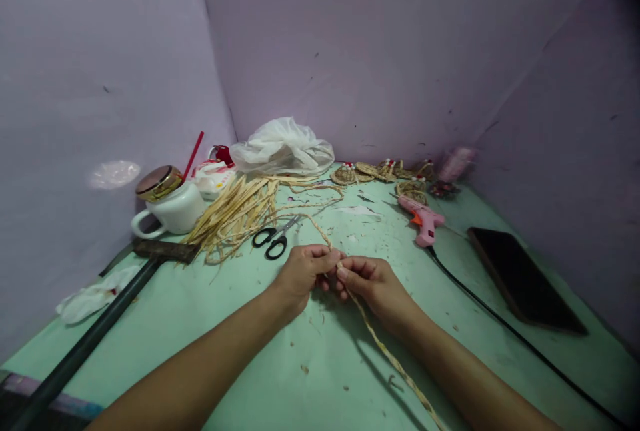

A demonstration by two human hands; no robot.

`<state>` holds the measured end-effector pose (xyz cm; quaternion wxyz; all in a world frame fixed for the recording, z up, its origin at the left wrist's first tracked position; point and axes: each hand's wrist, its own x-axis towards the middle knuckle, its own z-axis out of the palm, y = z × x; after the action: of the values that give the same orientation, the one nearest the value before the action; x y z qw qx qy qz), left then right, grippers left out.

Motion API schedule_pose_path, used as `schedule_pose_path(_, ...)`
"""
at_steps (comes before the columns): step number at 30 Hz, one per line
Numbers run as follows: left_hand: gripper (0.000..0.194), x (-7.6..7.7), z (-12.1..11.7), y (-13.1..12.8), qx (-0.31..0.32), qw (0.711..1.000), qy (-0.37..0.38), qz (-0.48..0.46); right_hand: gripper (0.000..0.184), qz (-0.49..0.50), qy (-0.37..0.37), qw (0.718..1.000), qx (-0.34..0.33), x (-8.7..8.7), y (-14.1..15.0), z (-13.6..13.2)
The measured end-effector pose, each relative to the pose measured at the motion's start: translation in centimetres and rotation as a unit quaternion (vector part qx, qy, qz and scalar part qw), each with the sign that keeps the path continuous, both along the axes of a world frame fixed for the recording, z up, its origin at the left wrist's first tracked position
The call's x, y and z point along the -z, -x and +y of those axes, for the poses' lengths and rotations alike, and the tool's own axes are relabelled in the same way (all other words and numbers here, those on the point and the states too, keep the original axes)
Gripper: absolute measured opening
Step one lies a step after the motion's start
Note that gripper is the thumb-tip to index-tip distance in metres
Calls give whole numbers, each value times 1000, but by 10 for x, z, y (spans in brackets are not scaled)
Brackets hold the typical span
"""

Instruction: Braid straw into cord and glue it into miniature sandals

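Note:
My left hand [310, 274] and my right hand [373, 284] meet over the middle of the table, fingertips almost touching. Both are closed in a pinch on a twisted straw cord [383, 348]. One stretch of the cord runs from my right fingers down toward the lower right edge of view. The other leaves my left hand and curls back toward a bundle of dry straw strips [240, 214]. Black-handled scissors [275, 239] lie just beyond my left hand. The exact spot of cord between the fingertips is partly hidden.
A hammer [167, 251] rests at left near a white mug [175, 208] topped by a gold-rimmed lid. Behind are a white plastic bag [285, 148] and woven straw pieces [350, 174]. A pink glue gun [424, 218] with a black cable and a dark phone-like device [525, 278] lie right.

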<state>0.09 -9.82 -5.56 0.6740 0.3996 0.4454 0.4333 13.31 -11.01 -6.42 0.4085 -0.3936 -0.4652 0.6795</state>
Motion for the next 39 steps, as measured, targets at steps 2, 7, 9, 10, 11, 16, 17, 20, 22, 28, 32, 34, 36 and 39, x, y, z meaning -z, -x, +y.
schedule_pose_path(2, 29, 0, 1, 1, -23, 1000, -10, 7, 30, 7, 24, 999, -28, 0, -3, 2)
schedule_pose_path(7, 28, 1, 7, 6, -67, 997, -26, 33, 30, 5, 58, 995, -85, -1, -10, 2)
schedule_pose_path(9, 27, 1, 7, 7, -72, 996, -29, 42, 30, -25, 45, 995, -82, -1, -11, 3)
schedule_pose_path(10, 26, 1, 7, 7, -75, 996, -30, 46, 30, -36, 41, 995, -79, -1, -10, 3)
schedule_pose_path(11, 25, 1, 7, 7, -78, 995, -30, 50, 29, -43, 38, 996, -74, -1, -9, 2)
schedule_pose_path(16, 22, 8, 4, 0, -91, 993, -10, 70, 12, -66, -41, 997, -30, -3, -3, -4)
schedule_pose_path(17, 22, 9, 3, -2, -89, 993, -3, 74, 8, -80, -87, 993, -20, -3, -2, -7)
schedule_pose_path(20, 24, 11, 0, -6, -74, 994, 17, 76, 13, -127, -222, 967, -13, -4, -1, -11)
schedule_pose_path(22, 24, 8, 0, -7, -61, 996, 19, 66, 13, -113, -217, 970, -8, -4, 0, -10)
schedule_pose_path(28, 31, 2, 2, -2, -36, 999, -12, 38, 17, -11, -13, 999, -32, 0, -1, 1)
schedule_pose_path(32, 28, 4, 6, 1, -84, 994, -31, 59, 30, 27, 66, 996, -60, -2, -7, 3)
schedule_pose_path(34, 28, 4, 8, 4, -94, 993, -35, 66, 31, 33, 109, 991, -74, -4, -10, 3)
schedule_pose_path(36, 27, 3, 9, 5, -100, 992, -40, 68, 32, 18, 136, 986, -92, -6, -11, 2)
schedule_pose_path(39, 26, 3, 10, 7, -107, 991, -49, 62, 32, -17, 133, 985, -105, -8, -10, 0)
